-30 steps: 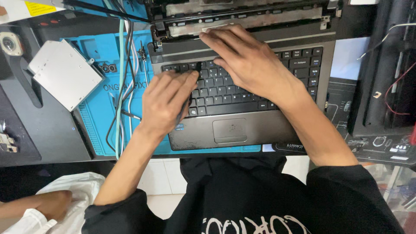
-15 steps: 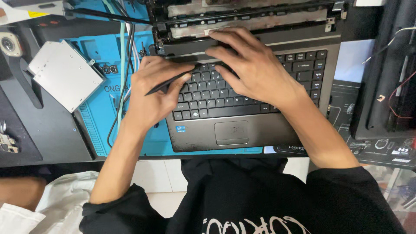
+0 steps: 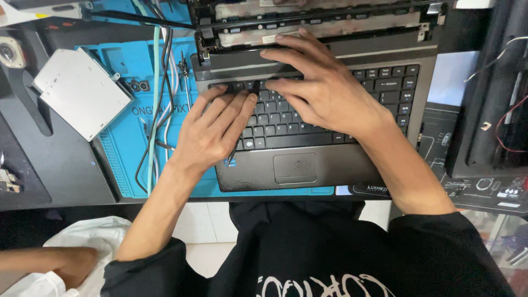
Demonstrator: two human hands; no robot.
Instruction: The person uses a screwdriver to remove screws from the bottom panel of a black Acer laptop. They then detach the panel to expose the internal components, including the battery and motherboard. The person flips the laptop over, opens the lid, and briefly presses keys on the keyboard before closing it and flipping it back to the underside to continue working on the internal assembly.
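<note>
Grey laptop base with black keyboard [image 3: 330, 118] sits centre frame on a blue rubber repair mat [image 3: 124, 137], its screen bezel stripped at the top edge. Left hand [image 3: 212, 132] lies palm down over the left end of the keyboard, fingers together and nearly straight, pointing up-right toward the top key row. A thin black pry tool [image 3: 254, 88] runs under those fingers: its tip shows at the upper key row just past the index fingertip, its lower end peeks out beneath the palm near the lower left keys. The fingers press flat on the tool; whether the thumb pinches it cannot be told. Right hand [image 3: 324, 91] covers the upper middle of the keyboard, fingers spread and reaching left, two fingertips on the strip above the keys, the lower ones on the top key row, just right of the tool tip. Tool tip sits between the two hands' fingertips, close to both. Silver flat optical drive [image 3: 80, 91] lies upper left of the frame, partly on the mat. White and black cables [image 3: 159, 93] run down the mat just left of the laptop. Black gear with red wires at right edge. Another person's hand [image 3: 66, 264] rests on white plastic bag [image 3: 82, 236] at lower left, well apart.
</note>
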